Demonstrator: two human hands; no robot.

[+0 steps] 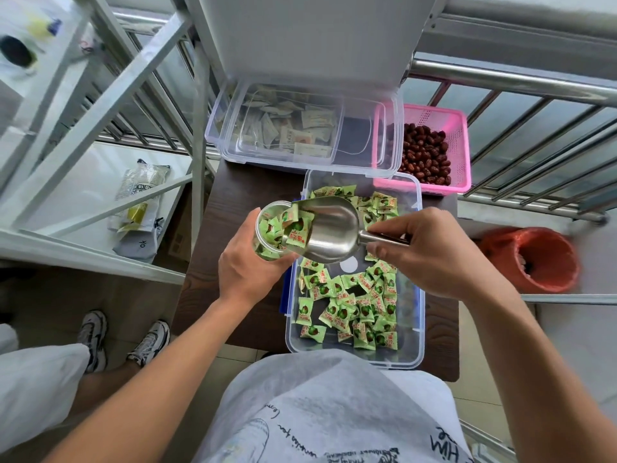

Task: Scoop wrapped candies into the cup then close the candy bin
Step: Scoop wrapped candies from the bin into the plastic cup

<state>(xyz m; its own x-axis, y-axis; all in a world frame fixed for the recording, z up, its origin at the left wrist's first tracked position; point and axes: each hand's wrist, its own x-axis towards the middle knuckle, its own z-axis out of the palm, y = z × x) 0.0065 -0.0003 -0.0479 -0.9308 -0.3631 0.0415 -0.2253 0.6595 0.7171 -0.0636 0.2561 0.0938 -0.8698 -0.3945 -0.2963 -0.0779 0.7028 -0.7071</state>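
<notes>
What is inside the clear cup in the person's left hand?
Green wrapped candies fill the cup, and more lie at the lip of the metal scoop tipped into it. The left hand covers the cup's lower part, so its bottom cannot be seen.

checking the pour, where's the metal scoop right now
Head view, mid-frame: the metal scoop is over the candy bin, handle in the right hand, mouth tipped into the cup the left hand holds.

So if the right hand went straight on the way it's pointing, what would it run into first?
Probably the clear cup, held by the left hand: the right hand points the metal scoop that way, its lip at the cup's rim. Depth is hard to judge.
</notes>
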